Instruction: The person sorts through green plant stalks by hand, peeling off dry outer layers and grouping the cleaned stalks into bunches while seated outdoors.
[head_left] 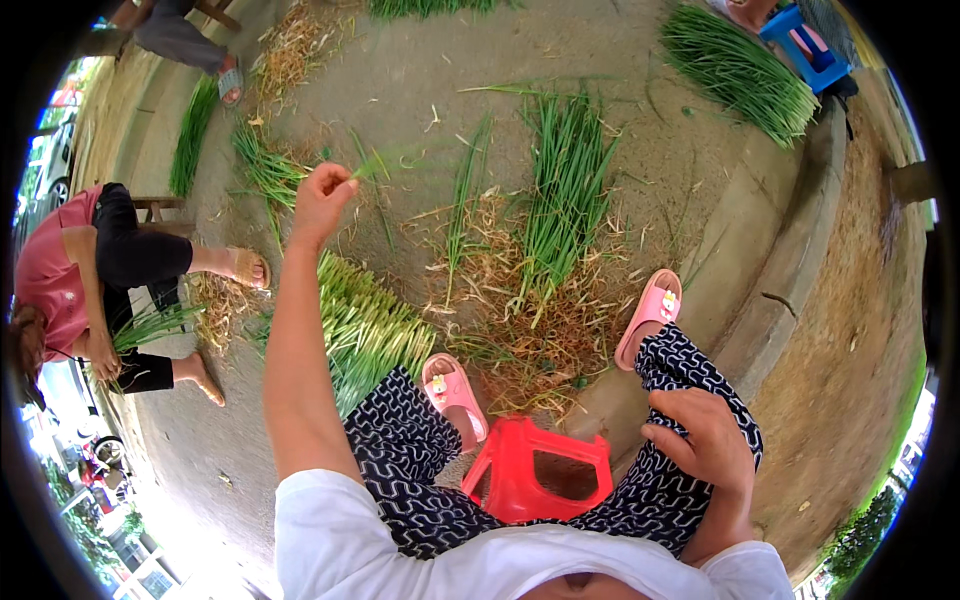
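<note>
My left hand [325,200] is stretched out ahead with thumb and fingers pinched on a thin green stalk [385,162], its far end smeared by motion. On my right thigh rests my right hand [705,430], fingers loosely bent and thumb apart, holding nothing. A loose pile of long green stalks [572,180] lies on the ground ahead of me. Below my left forearm is a stack of trimmed stalks [365,320] with pale ends side by side. Dry brown leaf scraps [535,345] are heaped between my feet.
A red plastic stool [540,475] is between my legs. To the left sits a person in a pink top [65,250] with stalks in hand. More green bundles [735,75] lie far right, beside a blue stool [808,50]. A concrete kerb [770,260] runs along the right.
</note>
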